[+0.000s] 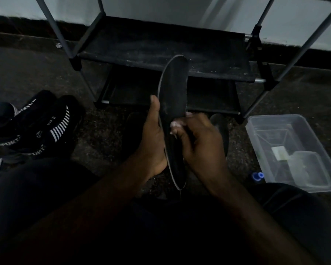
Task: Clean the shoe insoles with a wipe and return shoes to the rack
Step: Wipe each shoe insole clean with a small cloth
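Note:
A long black insole (pixel 173 92) with a pale edge stands upright in the middle of the view. My left hand (pixel 152 138) grips it from the left, thumb pressed on its face. My right hand (pixel 199 142) is closed over the insole's lower half, with a small white wipe (pixel 177 124) showing at the fingertips against the insole. Two black shoes (pixel 46 127) with white stripes and "SPORT" lettering lie on the floor at the left. The black shoe rack (pixel 161 52) stands straight ahead with bare shelves.
A clear plastic box (pixel 275 131) holding a smaller clear container sits on the floor at the right, with a blue cap (pixel 258 176) beside it. Two dark flat shapes (pixel 221 127) lie on the floor behind my hands. My dark-trousered legs fill the bottom.

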`<action>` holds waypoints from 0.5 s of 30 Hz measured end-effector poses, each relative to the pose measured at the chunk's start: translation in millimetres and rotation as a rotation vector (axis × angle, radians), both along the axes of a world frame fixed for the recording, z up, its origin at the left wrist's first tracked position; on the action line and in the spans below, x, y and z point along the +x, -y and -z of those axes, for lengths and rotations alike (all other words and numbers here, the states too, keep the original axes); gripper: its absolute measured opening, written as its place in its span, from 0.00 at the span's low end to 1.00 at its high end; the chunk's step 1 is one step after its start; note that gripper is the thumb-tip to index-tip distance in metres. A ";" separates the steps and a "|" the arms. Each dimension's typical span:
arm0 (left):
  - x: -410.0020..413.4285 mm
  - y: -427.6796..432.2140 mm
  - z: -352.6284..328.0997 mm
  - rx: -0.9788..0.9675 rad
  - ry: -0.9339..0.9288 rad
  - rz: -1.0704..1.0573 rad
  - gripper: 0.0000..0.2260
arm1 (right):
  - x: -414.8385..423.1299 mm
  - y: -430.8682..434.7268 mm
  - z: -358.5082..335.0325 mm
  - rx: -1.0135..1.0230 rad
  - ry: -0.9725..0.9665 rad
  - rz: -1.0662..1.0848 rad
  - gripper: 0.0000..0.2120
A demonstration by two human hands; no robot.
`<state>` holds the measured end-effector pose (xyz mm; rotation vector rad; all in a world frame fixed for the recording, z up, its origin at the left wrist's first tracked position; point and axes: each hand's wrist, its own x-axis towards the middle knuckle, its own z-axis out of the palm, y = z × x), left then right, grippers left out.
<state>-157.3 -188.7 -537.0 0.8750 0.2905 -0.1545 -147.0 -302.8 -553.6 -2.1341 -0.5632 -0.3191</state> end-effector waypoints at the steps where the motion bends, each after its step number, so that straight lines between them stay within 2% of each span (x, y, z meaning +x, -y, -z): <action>1: -2.3 4.3 0.2 -0.015 0.008 0.013 0.35 | 4.4 2.0 -0.5 -0.015 0.003 0.069 0.07; 4: -3.0 9.6 2.2 0.019 0.010 -0.008 0.28 | 11.0 4.2 -1.8 0.016 -0.010 0.131 0.05; 7: -0.3 2.2 -2.7 0.091 -0.058 -0.070 0.30 | -3.5 -3.9 -3.5 0.103 -0.083 -0.035 0.05; 11: -1.7 -3.0 -3.6 0.093 -0.099 -0.101 0.31 | -13.4 -10.8 -2.1 0.070 -0.082 -0.171 0.06; 15: -7.0 12.8 5.3 0.003 -0.074 -0.079 0.26 | 3.2 -0.3 -0.1 0.035 -0.036 0.045 0.05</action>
